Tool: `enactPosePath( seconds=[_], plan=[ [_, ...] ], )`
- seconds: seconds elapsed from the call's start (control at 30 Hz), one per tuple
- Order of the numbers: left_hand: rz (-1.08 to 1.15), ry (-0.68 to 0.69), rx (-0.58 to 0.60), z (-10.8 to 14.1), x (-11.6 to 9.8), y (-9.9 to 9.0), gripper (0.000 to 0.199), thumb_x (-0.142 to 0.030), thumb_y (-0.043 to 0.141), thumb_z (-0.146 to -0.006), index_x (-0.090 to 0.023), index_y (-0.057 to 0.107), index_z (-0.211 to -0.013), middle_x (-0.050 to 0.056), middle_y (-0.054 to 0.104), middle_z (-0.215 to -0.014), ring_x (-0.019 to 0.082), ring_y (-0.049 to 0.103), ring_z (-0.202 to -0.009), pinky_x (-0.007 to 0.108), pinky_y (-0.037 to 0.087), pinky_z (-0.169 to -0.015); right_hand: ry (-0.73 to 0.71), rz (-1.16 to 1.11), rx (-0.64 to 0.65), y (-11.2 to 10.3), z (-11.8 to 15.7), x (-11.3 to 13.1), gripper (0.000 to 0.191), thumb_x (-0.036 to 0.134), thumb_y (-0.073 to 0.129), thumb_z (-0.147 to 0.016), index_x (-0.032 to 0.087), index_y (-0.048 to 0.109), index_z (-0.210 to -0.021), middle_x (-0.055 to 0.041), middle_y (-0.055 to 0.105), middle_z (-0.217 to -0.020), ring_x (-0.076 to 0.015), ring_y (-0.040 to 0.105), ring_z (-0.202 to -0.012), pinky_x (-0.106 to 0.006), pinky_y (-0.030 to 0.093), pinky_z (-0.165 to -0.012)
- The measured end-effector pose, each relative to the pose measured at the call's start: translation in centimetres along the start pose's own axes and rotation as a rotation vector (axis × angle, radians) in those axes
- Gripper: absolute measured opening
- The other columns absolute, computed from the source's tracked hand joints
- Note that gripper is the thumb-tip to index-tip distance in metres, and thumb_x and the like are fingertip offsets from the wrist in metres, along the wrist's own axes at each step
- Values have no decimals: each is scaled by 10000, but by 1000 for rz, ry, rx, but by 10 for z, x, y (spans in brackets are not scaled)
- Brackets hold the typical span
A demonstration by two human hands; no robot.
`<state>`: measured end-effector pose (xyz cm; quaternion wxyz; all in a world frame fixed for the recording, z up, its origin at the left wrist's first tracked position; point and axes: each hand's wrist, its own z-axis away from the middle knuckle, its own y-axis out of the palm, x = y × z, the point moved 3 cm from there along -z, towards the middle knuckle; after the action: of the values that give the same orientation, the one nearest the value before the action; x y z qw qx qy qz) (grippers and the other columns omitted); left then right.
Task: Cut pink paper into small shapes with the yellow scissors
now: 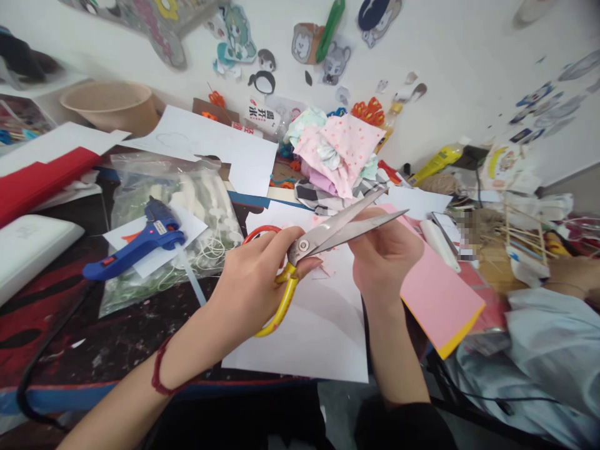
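Note:
Held in my left hand is a pair of scissors, its handles one red and one yellow. The metal blades stand slightly apart and point to the upper right. My right hand is behind the blades, fingers curled and partly covered by them; anything they hold is hidden. Beneath both hands lies white paper with small pink scraps. Pink sheets with a yellow one underneath lie beside my right forearm.
A blue glue gun rests on a plastic bag at left, its cord trailing down. Folded patterned fabric is piled behind my hands. A beige bowl stands back left. Another person's sleeve is close at right.

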<state>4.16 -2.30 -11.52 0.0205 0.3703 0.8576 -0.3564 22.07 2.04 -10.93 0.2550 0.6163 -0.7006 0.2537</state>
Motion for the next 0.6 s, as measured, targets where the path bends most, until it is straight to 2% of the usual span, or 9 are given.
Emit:
enactPosePath(
  seconds=[0.2, 0.6],
  plan=[
    [-10, -5, 18, 0, -1, 0, 294, -412, 513, -1070, -148, 642, -1082, -16, 598, -662, 107, 541, -543, 199, 396, -508, -112, -24, -10, -3, -1, -6, 193, 122, 736, -844, 281, 795, -935, 6, 781, -847, -169, 713, -775, -322, 571, -696],
    [-5, -11, 47, -1, -1, -1, 289, -410, 512, -1071, -159, 652, -1040, -26, 579, -639, 100, 522, -534, 203, 385, -516, -113, 26, 31, -8, -3, -4, 151, 164, 740, -851, 287, 784, -926, 3, 778, -826, -189, 715, -772, -360, 577, -700]
  ],
)
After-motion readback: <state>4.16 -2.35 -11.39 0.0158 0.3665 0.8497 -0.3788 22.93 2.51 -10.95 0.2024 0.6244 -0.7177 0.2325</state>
